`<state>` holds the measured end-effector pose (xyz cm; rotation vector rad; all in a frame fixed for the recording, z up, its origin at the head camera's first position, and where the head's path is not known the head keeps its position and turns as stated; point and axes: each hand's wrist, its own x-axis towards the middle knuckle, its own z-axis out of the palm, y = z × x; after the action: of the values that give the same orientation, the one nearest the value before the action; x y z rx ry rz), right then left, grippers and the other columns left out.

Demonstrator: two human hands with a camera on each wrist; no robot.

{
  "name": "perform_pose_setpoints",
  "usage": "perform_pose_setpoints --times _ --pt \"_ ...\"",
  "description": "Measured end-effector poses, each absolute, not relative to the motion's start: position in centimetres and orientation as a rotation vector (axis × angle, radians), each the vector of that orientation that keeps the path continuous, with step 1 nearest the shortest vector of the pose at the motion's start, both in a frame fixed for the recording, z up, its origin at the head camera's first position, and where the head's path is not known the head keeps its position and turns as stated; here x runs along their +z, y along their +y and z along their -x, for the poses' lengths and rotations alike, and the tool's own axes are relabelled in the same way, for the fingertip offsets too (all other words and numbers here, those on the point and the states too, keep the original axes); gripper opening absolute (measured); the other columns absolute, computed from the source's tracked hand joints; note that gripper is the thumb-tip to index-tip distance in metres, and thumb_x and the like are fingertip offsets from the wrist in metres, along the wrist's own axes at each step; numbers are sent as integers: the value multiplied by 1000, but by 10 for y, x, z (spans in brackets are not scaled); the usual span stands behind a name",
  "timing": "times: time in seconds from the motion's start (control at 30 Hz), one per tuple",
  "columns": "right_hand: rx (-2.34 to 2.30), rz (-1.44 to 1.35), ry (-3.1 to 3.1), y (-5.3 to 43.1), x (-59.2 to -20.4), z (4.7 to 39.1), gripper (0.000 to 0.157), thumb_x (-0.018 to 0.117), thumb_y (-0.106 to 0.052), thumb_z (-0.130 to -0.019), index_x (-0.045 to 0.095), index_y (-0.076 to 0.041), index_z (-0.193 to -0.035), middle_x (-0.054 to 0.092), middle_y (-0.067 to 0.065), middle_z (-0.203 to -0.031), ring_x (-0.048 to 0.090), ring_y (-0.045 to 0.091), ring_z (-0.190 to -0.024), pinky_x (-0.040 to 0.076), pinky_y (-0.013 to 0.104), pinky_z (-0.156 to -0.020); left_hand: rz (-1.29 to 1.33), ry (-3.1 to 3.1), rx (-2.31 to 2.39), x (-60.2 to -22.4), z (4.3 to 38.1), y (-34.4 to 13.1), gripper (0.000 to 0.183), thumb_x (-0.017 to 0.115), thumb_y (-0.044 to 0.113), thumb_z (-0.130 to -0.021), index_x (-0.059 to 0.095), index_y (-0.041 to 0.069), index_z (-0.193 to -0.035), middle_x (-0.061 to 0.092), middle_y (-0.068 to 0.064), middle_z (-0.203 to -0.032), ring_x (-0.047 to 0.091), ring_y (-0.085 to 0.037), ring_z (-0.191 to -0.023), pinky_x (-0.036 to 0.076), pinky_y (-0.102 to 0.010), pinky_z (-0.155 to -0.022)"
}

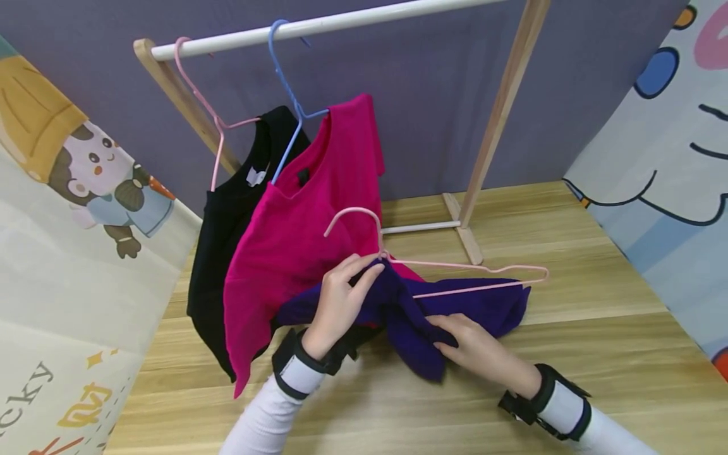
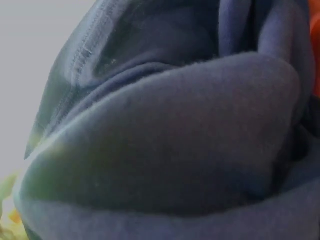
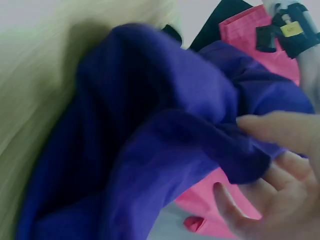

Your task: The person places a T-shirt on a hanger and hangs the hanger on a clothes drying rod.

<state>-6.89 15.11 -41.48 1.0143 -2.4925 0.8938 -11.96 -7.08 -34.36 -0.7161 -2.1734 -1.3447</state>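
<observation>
A dark purple shirt [image 1: 418, 347] hangs bunched around a pink hanger [image 1: 483, 268] in the head view. My left hand [image 1: 341, 294] pinches the shirt's cloth just below the hanger's hook. The hanger's right arm sticks out uncovered above the fabric. Lower and to the right, my right hand [image 1: 474, 344] holds an edge of the shirt between thumb and fingers. The right wrist view shows the thumb [image 3: 280, 130] on a fold of purple cloth [image 3: 165, 150]. Greyish cloth [image 2: 160, 145] fills the left wrist view, with no hand visible there.
A wooden rack with a white rail [image 1: 352, 22] stands behind. From it hang a black shirt [image 1: 213, 265] on a pink hanger and a magenta shirt [image 1: 296, 246] on a blue hanger. Printed panels [image 1: 654, 158] flank the wooden tabletop [image 1: 614, 354].
</observation>
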Motion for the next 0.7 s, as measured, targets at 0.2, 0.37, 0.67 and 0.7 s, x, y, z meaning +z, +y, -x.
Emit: perform_pose_setpoints --times 0.2,0.37,0.67,0.7 --pt "840 -985 -2440 170 -419 74 29 74 1 -59 62 -6 -84 64 1 -75 55 16 -69 50 35 -56 669 -2134 -1414 -344 122 -79 21 62 12 -80 64 9 -100 67 -8 -88 53 -11 -71 47 -31 -62" --pt "939 -911 -2335 194 -407 81 24 72 0 -63 60 -15 -77 59 -7 -72 52 5 -65 47 23 -53 686 -2096 -1467 -345 123 -85 23 62 11 -80 63 9 -103 67 -9 -97 57 -12 -90 48 -36 -80" --pt "767 -807 -2187 239 -407 90 16 66 -23 -77 59 -9 -76 58 -4 -71 52 9 -64 46 24 -50 680 -2096 -1467 -352 122 -87 22 63 7 -79 64 5 -100 67 -13 -94 58 -15 -88 47 -40 -81" --pt "735 -799 -2172 242 -406 90 22 61 -30 -81 59 -8 -75 58 -3 -71 53 10 -65 46 24 -51 688 -2098 -1470 -353 121 -87 22 63 7 -79 64 6 -100 67 -13 -95 58 -15 -89 47 -40 -81"
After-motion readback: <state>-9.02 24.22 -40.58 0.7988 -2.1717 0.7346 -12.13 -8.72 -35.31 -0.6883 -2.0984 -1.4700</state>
